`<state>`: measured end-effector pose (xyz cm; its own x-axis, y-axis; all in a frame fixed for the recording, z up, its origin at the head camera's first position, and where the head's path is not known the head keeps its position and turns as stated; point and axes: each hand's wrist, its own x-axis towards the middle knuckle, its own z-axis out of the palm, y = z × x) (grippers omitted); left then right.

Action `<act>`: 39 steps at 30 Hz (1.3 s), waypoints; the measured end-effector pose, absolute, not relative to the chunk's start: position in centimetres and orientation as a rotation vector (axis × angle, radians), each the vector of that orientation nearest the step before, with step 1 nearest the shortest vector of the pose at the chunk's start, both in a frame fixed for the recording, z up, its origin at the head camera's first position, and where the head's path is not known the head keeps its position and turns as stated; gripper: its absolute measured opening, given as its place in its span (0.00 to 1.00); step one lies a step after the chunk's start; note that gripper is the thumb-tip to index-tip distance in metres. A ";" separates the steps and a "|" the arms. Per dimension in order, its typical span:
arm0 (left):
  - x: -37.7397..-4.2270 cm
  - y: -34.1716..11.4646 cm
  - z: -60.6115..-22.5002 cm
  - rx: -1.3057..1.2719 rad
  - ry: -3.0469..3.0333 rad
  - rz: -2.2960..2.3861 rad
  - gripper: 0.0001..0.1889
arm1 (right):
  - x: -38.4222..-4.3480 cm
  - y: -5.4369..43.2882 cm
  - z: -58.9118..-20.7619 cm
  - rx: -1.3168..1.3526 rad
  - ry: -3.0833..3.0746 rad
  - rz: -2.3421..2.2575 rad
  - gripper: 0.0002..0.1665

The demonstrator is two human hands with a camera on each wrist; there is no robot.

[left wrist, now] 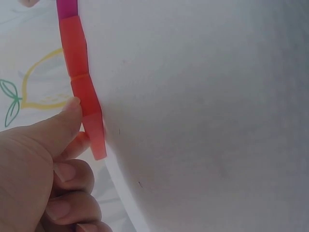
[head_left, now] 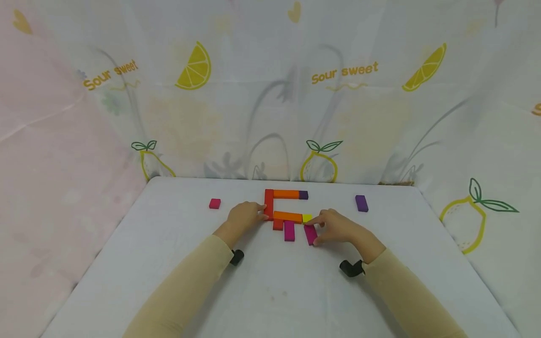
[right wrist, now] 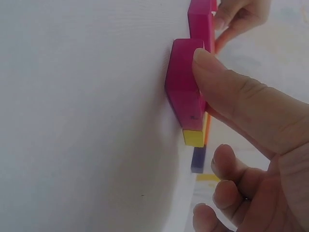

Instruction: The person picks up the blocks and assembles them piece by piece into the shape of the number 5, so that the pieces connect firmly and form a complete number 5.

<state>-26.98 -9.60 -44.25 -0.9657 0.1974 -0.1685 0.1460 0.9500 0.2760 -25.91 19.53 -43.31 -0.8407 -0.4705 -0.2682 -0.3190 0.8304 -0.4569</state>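
Note:
Flat coloured blocks lie joined on the white table. A long red block (head_left: pixel 268 205) stands at the left of the group; my left hand (head_left: pixel 245 217) touches its left side with thumb and forefinger, other fingers curled (left wrist: pixel 72 181). Two orange blocks (head_left: pixel 286 194) extend rightward from it, the far one ending in a dark purple block (head_left: pixel 303 195), the nearer one in a yellow block (head_left: pixel 307 218). Below sit a short red block (head_left: pixel 277 225) and a magenta block (head_left: pixel 289 231). My right hand (head_left: pixel 338 227) pinches another magenta block (right wrist: pixel 186 67), slightly tilted, just below the yellow one.
A small pinkish-red block (head_left: pixel 214 203) lies alone to the left, and a purple block (head_left: pixel 361 203) to the right. Behind the table (head_left: pixel 270 305) hangs a lemon-printed cloth (head_left: pixel 253 112). Each wrist wears a black camera mount (head_left: pixel 351 268).

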 end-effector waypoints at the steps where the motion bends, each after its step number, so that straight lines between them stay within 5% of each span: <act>1: -27.0 -9.6 -44.2 0.257 2.908 0.389 0.27 | -25.9 19.5 -43.2 -0.597 2.639 -0.566 0.33; 39: -26.9 -9.6 -44.5 0.281 2.942 0.341 0.27 | -26.3 20.4 -43.2 -0.574 2.650 -0.629 0.32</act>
